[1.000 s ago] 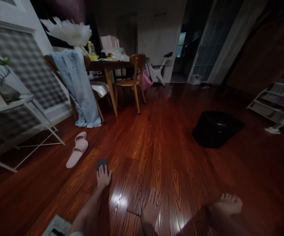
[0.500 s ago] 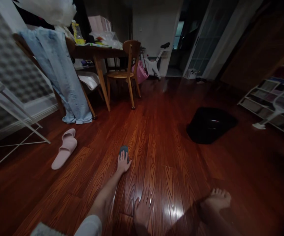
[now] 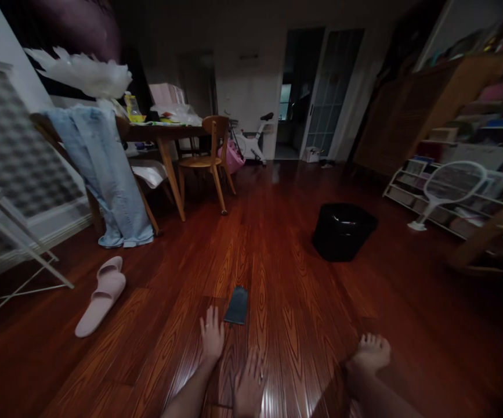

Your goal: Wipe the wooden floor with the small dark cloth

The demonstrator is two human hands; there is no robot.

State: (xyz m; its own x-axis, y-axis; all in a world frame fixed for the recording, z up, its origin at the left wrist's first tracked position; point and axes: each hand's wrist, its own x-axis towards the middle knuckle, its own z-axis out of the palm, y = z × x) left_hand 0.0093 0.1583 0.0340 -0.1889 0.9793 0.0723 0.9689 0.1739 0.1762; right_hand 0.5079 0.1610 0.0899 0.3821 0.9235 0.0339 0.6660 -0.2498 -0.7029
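Just left of the dark pad on the floor, my left hand lies open and flat; my right hand, nearer me, is spread too. I judge a careless nudge could send the pad skidding on that glossy wood.

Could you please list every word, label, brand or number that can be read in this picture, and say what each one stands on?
No text can be read here.
Clear bottle with a yellow label on the wooden table: print too small and blurred.
Pink boxes: no legible marking.
White low shelf of books: covers blurred.
Dark flat rectangular pad by the left hand: no lettering shows.
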